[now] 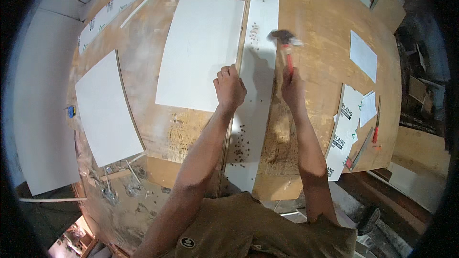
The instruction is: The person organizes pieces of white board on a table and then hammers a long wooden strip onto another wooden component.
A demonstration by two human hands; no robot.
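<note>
My right hand (pixel 293 87) grips a hammer (pixel 288 57) by its red handle. The hammer's dark head is smeared by motion, just above the right edge of a long white board (pixel 260 74). My left hand (pixel 229 87) is closed, its fingers curled at the board's raised left edge (pixel 243 28). What the fingers pinch, if anything, is hidden. Clusters of small dark bits, perhaps nails or screws, lie on the long board (pixel 245 181) near and far. A wide white panel (pixel 198 50) lies flat just left of my left hand.
Under everything is a worn wooden tabletop (pixel 330 9). Another white panel (pixel 107 110) lies at the left, near a blue tape measure (pixel 71 111). At the right are a printed white strip (pixel 345 129), a handsaw (pixel 362 148), a red-handled tool (pixel 376 131) and a white sheet (pixel 363 57).
</note>
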